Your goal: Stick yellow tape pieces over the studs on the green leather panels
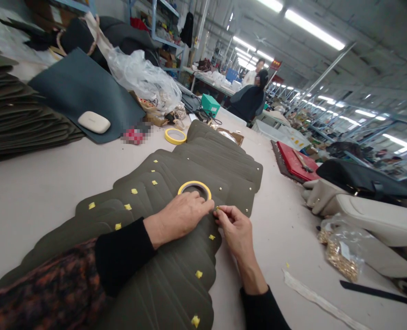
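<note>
Dark olive-green panels (176, 284) lie fanned out in an overlapping row on the table, small yellow tape pieces (198, 274) stuck along both edges. Farther up the row, small metal studs (220, 189) show on the panels. My left hand (182, 213) is closed on a roll of yellow tape (193, 184), which rests over the panels. Beside it, at the panels' right edge, my right hand (236, 227) pinches a tiny bit of yellow tape (218, 208) between thumb and forefinger. The two hands' fingertips are close together.
A second tape roll (175, 136) lies beyond the panels. Stacked olive panels (21, 110) and a white case (94, 122) are on the left. On the right are a bag of gold-coloured hardware (342, 256), pale bags (375, 217) and a hammer (302, 161). People sit farther back.
</note>
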A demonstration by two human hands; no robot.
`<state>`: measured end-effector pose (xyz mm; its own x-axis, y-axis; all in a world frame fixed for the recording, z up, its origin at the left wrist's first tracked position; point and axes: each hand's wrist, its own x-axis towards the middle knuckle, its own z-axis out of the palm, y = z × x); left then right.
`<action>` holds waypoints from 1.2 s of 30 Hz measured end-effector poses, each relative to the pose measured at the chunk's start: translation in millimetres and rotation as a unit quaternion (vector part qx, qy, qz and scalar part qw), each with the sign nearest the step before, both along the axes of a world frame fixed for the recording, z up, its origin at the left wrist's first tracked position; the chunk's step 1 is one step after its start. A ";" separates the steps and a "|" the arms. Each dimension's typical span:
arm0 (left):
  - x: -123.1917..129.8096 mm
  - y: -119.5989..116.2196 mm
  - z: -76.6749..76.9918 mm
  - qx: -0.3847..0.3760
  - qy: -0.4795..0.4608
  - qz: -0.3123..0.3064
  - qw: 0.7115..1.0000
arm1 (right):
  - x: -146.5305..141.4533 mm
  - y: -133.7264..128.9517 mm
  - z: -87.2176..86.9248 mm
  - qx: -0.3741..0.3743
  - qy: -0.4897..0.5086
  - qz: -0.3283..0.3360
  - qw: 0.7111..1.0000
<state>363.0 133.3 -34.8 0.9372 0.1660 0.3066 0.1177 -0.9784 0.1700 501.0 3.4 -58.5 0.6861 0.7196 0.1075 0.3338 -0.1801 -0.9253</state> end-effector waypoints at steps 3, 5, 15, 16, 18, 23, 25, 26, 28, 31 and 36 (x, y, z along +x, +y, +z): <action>1.4 0.5 -2.1 0.003 0.018 -0.015 1.000 | -1.0 7.6 -0.4 0.017 -0.070 0.010 0.997; 2.0 -0.3 -3.0 0.001 0.026 -0.020 0.999 | 2.5 12.2 0.1 0.038 -0.074 0.005 0.996; 1.6 2.0 -4.5 -0.017 0.035 -0.025 0.999 | 10.1 -12.5 9.0 -0.131 0.142 0.082 0.978; 1.4 2.2 -4.0 -0.020 0.034 -0.027 0.999 | 7.4 -13.4 9.7 -0.156 0.130 0.084 0.976; 1.1 2.3 -3.1 -0.023 0.034 -0.034 0.999 | 2.0 -12.6 10.8 -0.187 0.089 0.084 0.975; 1.4 2.1 -3.4 -0.014 0.043 -0.043 0.998 | -8.3 -6.5 14.0 -0.212 -0.082 0.089 0.970; 1.7 2.3 -4.4 -0.012 0.046 -0.044 0.998 | -11.6 -4.7 14.4 -0.216 -0.146 0.083 0.962; 1.8 2.4 -5.0 -0.011 0.046 -0.044 0.998 | -13.0 -4.0 14.2 -0.218 -0.173 0.080 0.957; 1.7 2.8 -6.1 -0.012 0.043 -0.045 0.998 | -14.5 -3.1 13.1 -0.219 -0.216 0.084 0.948; 1.5 2.9 -7.6 -0.012 0.037 -0.047 0.998 | -12.7 -4.5 12.1 -0.218 -0.255 0.085 0.938; 0.7 2.5 -6.8 -0.004 0.032 -0.045 0.998 | -2.3 -16.3 16.0 -0.161 -0.273 0.061 0.946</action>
<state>363.8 135.8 -41.6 0.9659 0.0830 0.2454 0.0404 -0.9840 0.1738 498.7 -12.8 -42.5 0.5005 0.8462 0.1830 0.7833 -0.3526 -0.5121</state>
